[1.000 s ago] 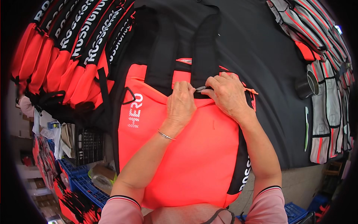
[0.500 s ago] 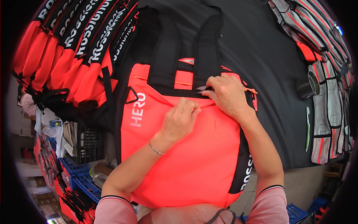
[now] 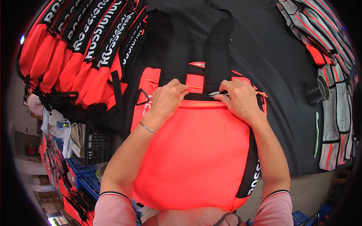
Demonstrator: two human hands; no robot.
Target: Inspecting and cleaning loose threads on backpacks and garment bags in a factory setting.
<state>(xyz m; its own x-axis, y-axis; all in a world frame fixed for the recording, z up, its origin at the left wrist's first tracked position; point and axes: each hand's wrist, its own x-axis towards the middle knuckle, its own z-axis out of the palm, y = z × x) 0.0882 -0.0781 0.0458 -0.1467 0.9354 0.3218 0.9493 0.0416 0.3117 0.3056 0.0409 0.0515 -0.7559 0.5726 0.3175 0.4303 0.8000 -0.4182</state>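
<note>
Left fingers (image 3: 181, 88) are pinching the red backpack (image 3: 192, 158), seemingly steadying it; right fingers (image 3: 224, 98), nearby, are gripping metal snips (image 3: 213, 94).

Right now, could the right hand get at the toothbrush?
Probably yes: between the right hand and the toothbrush lie only the edge of the bag and black cloth. But its fingers hold a small metal tool, which may need putting down first.

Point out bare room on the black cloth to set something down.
Widest: the black cloth between the right shoulder strap and the grey pieces. Another strip runs between the right forearm and the toothbrush, below the cup. Crowded: the left, packed with red bags, and the top of the backpack, at the left hand and right hand.
</note>
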